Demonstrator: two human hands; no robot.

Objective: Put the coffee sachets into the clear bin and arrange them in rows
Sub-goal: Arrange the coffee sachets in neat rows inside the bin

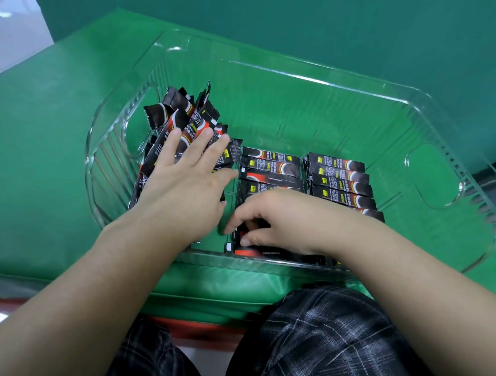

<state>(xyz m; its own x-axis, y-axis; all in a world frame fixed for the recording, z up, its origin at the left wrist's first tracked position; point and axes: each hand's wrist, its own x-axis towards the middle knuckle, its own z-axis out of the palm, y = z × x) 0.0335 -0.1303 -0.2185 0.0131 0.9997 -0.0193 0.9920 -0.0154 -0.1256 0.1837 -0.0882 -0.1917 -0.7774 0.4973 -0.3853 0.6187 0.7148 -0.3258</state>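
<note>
Looking down from the head camera, there's a clear bin [423, 103] sitting on a green cloth [42, 138], and all the coffee sachets in sight are inside it. The left hand [185, 187] lies flat, fingers straight and spread wide, pressing on a loose pile of sachets [179, 111] that leans against the bin's left end; the palm covers most of that pile, so how many are under there can't be told. The right hand [276, 217] is down at the near wall with fingers curled, pinching a red-and-black sachet [243, 248], though the knuckles hide most of it and the grip itself is hard to make out. Two tidy rows lie flat on the floor of the bin: a middle row [271, 170] and a right row [339, 181], both partly buried under the right hand and forearm, so their near ends are hidden. Print on the packets is too blurry to read. Plaid trousers [316, 331] fill the bottom, cut off by the frame edge.
</note>
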